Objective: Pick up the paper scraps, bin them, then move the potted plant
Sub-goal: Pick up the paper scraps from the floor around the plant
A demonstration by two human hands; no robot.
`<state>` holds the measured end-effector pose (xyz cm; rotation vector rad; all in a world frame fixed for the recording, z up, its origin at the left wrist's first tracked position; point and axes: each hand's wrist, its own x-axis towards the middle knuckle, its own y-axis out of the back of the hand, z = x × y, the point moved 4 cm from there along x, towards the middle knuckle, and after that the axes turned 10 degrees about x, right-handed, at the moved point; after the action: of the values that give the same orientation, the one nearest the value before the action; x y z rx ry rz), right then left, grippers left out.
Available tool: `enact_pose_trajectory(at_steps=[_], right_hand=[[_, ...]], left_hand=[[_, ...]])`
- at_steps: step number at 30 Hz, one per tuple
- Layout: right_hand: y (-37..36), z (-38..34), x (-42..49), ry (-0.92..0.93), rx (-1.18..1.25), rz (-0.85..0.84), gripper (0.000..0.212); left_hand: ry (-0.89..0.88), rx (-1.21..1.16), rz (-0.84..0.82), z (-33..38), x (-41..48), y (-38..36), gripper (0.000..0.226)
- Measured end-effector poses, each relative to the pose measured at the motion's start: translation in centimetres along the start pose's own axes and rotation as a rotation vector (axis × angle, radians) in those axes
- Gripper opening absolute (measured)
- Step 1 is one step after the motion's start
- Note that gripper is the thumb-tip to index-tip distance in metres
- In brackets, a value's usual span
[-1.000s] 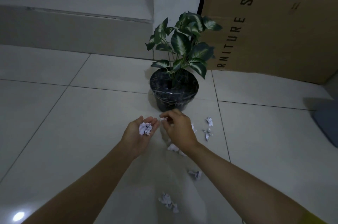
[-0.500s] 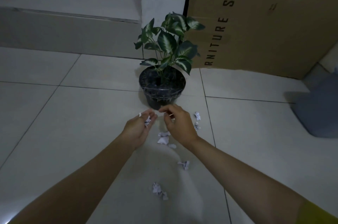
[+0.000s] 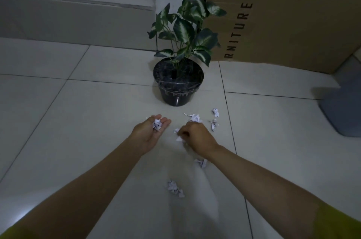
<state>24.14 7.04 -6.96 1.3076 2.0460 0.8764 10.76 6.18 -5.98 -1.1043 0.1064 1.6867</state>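
A potted plant [image 3: 178, 86] with green-and-white leaves stands in a black pot on the tiled floor. White crumpled paper scraps lie in front of it: one near the pot [image 3: 194, 117], two at the right [image 3: 214, 112], one under my right forearm [image 3: 202, 162], one nearer me [image 3: 174, 189]. My left hand [image 3: 150, 133] is palm up and cups a crumpled paper scrap [image 3: 157, 124]. My right hand [image 3: 195, 137] is down at the floor, fingers pinched on a white scrap [image 3: 178, 134].
A large cardboard box [image 3: 283, 14] leans against the wall behind the plant. A grey bin [image 3: 341, 109] sits at the right edge. A raised step [image 3: 74, 18] runs along the back left. Open tile floor lies to the left.
My hands have parted: the left opened palm up showing its scrap, and the right dropped to the floor onto another scrap. The view shifted a little.
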Motion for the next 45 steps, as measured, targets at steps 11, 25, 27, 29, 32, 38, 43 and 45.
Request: enact_pose_trajectory(at_steps=[11,25,27,29,32,38,43,45], right_hand=[[2.5,-4.1,1.0,-0.023,0.604,0.440,0.016],[0.0,-5.8,-4.8,0.345,-0.023,-0.146,0.029],[-1.5,-5.0,-6.2,0.305,-0.160,-0.441,0.037],[-2.7,-4.4,-7.3,0.260,-0.188,-0.622,0.050],[-3.6,-4.1,-8.0,0.298,-0.187,-0.729,0.053],[-3.1,-3.7,-6.6,0.207,-0.057,-0.593,0.023],[-0.3,-3.6,-3.8,0.098,0.105,-0.176,0.019],[1.6,-3.3,-2.5,0.027,0.256,0.065,0.016]], left_hand=[[0.043,0.095,-0.169,-1.3,-0.2,-1.4,0.037],[-0.006,0.098,0.043,-0.2,-0.6,0.3,0.021],[-0.018,0.042,0.049,0.4,-0.9,0.5,0.038],[-0.007,0.054,0.039,0.4,-1.1,0.4,0.043],[0.007,0.066,0.030,0.0,-1.3,0.1,0.045],[0.008,0.060,0.006,-0.3,-1.2,-0.5,0.042],[-0.040,0.049,0.005,-0.1,-1.1,-0.7,0.040],[-0.044,0.017,-0.006,-0.1,-1.2,-0.8,0.038]])
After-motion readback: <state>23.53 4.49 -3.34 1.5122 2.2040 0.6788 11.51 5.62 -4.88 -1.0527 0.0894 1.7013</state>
